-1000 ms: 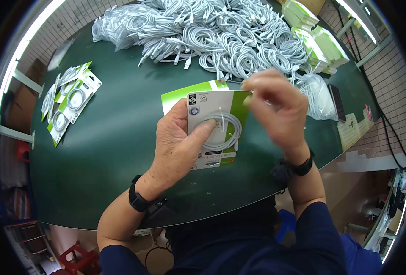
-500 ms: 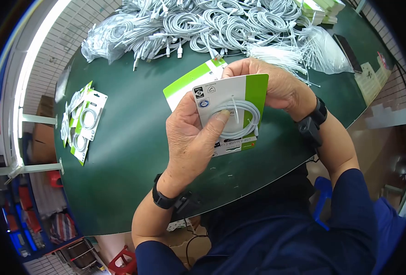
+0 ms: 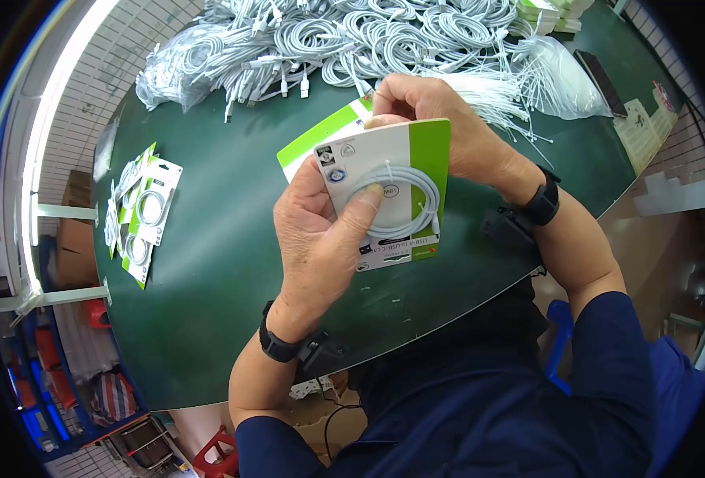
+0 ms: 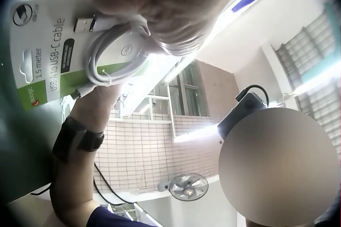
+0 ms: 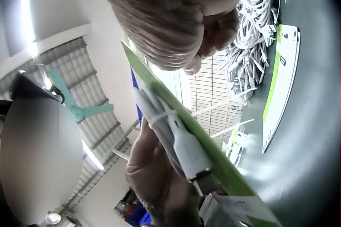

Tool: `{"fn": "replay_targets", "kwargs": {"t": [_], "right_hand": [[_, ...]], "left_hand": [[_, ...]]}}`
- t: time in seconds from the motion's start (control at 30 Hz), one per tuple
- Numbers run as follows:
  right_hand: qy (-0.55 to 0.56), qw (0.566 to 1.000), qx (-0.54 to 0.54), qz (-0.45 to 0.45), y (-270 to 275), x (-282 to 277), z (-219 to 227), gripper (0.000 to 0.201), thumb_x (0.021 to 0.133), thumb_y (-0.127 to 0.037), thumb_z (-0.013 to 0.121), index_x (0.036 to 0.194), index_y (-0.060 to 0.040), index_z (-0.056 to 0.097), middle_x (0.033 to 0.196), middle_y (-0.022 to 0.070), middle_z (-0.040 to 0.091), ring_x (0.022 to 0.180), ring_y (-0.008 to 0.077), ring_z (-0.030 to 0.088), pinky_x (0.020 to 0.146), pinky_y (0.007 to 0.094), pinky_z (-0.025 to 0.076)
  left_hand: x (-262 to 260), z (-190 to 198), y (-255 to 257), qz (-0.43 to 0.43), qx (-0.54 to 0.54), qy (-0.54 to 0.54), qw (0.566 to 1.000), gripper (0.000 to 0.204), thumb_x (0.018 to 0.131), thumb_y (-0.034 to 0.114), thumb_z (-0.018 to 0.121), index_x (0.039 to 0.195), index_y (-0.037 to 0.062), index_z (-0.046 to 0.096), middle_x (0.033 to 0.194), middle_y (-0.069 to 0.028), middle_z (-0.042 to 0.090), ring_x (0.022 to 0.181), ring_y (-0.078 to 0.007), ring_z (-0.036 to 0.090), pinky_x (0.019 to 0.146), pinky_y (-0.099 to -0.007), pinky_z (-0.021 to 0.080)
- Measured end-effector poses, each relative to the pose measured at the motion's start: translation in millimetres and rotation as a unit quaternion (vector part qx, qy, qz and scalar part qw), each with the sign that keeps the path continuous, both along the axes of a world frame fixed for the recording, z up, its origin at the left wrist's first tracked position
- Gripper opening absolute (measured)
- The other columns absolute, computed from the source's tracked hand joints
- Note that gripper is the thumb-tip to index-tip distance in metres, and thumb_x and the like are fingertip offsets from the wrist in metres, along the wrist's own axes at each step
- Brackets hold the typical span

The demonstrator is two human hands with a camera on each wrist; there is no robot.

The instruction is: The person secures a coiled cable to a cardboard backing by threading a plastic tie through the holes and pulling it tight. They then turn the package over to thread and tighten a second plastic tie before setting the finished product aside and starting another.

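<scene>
My left hand (image 3: 316, 231) grips a white and green packaging card (image 3: 380, 143) by its left side, thumb pressed onto a coiled USB cable (image 3: 428, 191) on its face. A small white cable tie crosses the coil; print on the card reads USB-A to USB-C cable. At the card's top edge is my right hand (image 3: 456, 127), its fingers bent and partly hidden behind the card. In the right wrist view, white cable tie tails (image 5: 229, 102) stick out from the card's back; I cannot tell whether the right fingers pinch one.
Another green and white card (image 3: 320, 139) lies on the dark green table (image 3: 209, 319) beyond the held one. A big heap of cables (image 3: 352, 40) covers the back. Loose cable ties (image 3: 488, 95) lie at the back right, near a plastic bag (image 3: 567, 80). Finished-looking carded cables (image 3: 145, 207) lie left.
The right hand came in from the right to the card's top edge, then shifted slightly left behind it. The left hand has kept its grip on the card. The head view has turned.
</scene>
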State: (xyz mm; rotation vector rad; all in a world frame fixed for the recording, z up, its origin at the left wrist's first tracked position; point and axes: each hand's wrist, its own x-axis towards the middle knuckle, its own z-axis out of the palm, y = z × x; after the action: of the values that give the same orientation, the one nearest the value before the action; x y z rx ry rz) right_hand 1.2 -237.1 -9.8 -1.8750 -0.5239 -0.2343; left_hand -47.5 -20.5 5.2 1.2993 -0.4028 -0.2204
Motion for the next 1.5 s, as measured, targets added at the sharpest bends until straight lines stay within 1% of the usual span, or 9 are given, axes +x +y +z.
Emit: {"fn": "replay_targets", "kwargs": {"t": [0.17, 0.37, 0.53, 0.7, 0.87, 1.03, 1.17, 1.3, 1.5], "right_hand": [[-0.098, 0.995, -0.034, 0.002, 9, -2, -1, 0.026, 0.090, -0.019, 0.080, 0.089, -0.0023, 0.060, 0.075, -0.0001, 0.058, 0.069, 0.0068, 0.050, 0.060, 0.0252, 0.044], [-0.095, 0.989, -0.047, -0.099, 12, -6, 6, 0.016, 0.098, -0.011, 0.074, 0.089, -0.0021, 0.064, 0.077, -0.0011, 0.061, 0.068, 0.0045, 0.050, 0.059, 0.0240, 0.043], [-0.001, 0.992, 0.092, -0.087, 10, -3, -1, 0.019, 0.101, -0.018, 0.069, 0.102, 0.0004, 0.068, 0.085, 0.0037, 0.069, 0.073, 0.0089, 0.061, 0.061, 0.0253, 0.049], [0.169, 0.979, 0.110, 0.037, 12, -19, 14, 0.032, 0.102, -0.027, 0.068, 0.117, 0.0020, 0.067, 0.092, 0.0065, 0.072, 0.081, 0.0104, 0.066, 0.066, 0.0269, 0.054], [0.132, 0.987, 0.059, 0.067, 32, -26, 1, 0.032, 0.101, -0.024, 0.069, 0.119, 0.0029, 0.066, 0.095, 0.0101, 0.072, 0.084, 0.0123, 0.064, 0.074, 0.0304, 0.054], [0.155, 0.975, 0.155, 0.029, 25, -21, 13, 0.033, 0.105, -0.026, 0.063, 0.122, 0.0030, 0.064, 0.103, 0.0075, 0.071, 0.089, 0.0102, 0.064, 0.078, 0.0286, 0.055], [0.144, 0.981, 0.133, 0.008, 21, -23, 10, 0.031, 0.107, -0.024, 0.060, 0.123, 0.0029, 0.063, 0.106, 0.0069, 0.071, 0.094, 0.0093, 0.064, 0.082, 0.0277, 0.054], [0.132, 0.983, 0.127, 0.018, 24, -25, 12, 0.031, 0.108, -0.022, 0.058, 0.127, 0.0023, 0.060, 0.109, 0.0062, 0.070, 0.095, 0.0090, 0.063, 0.084, 0.0279, 0.053], [0.174, 0.960, 0.206, 0.070, 20, -21, 6, 0.037, 0.108, -0.021, 0.056, 0.136, 0.0028, 0.055, 0.116, 0.0076, 0.069, 0.092, 0.0082, 0.064, 0.076, 0.0247, 0.053]], "left_hand": [[-2, 7, 0, 0.025, 0.020, -0.018, 0.999, 0.046, 0.089, 0.001, 0.078, 0.131, -0.0063, 0.060, 0.115, -0.0126, 0.075, 0.099, -0.0170, 0.073, 0.089, -0.0313, 0.060], [3, 2, 1, 0.067, 0.035, 0.000, 0.997, 0.038, 0.087, 0.003, 0.082, 0.121, -0.0021, 0.066, 0.108, -0.0114, 0.076, 0.093, -0.0153, 0.073, 0.083, -0.0297, 0.060], [15, -5, 3, 0.078, -0.015, 0.020, 0.997, 0.030, 0.090, 0.005, 0.081, 0.114, -0.0002, 0.063, 0.105, -0.0104, 0.075, 0.089, -0.0145, 0.073, 0.081, -0.0307, 0.061], [31, -7, 10, 0.135, -0.074, 0.061, 0.986, 0.031, 0.093, 0.007, 0.080, 0.117, -0.0011, 0.060, 0.108, -0.0119, 0.074, 0.090, -0.0159, 0.073, 0.081, -0.0324, 0.062], [36, -7, 13, 0.106, -0.082, 0.083, 0.987, 0.032, 0.097, 0.007, 0.075, 0.121, -0.0023, 0.058, 0.112, -0.0126, 0.072, 0.097, -0.0159, 0.072, 0.086, -0.0312, 0.060], [41, -4, 16, 0.123, 0.037, -0.020, 0.992, 0.039, 0.096, 0.009, 0.074, 0.127, -0.0053, 0.055, 0.117, -0.0128, 0.070, 0.100, -0.0152, 0.070, 0.088, -0.0306, 0.059], [38, 4, 23, 0.056, 0.092, 0.034, 0.994, 0.038, 0.097, 0.013, 0.074, 0.127, -0.0051, 0.058, 0.109, -0.0087, 0.072, 0.093, -0.0129, 0.069, 0.086, -0.0270, 0.057], [35, -7, 22, 0.036, 0.140, 0.022, 0.989, 0.027, 0.095, 0.016, 0.074, 0.113, -0.0033, 0.068, 0.098, -0.0057, 0.072, 0.080, -0.0094, 0.065, 0.066, -0.0259, 0.054], [35, -5, 26, 0.036, 0.001, 0.089, 0.995, 0.023, 0.095, 0.012, 0.073, 0.112, -0.0015, 0.067, 0.092, -0.0045, 0.071, 0.065, -0.0052, 0.058, 0.053, -0.0216, 0.045]]}}
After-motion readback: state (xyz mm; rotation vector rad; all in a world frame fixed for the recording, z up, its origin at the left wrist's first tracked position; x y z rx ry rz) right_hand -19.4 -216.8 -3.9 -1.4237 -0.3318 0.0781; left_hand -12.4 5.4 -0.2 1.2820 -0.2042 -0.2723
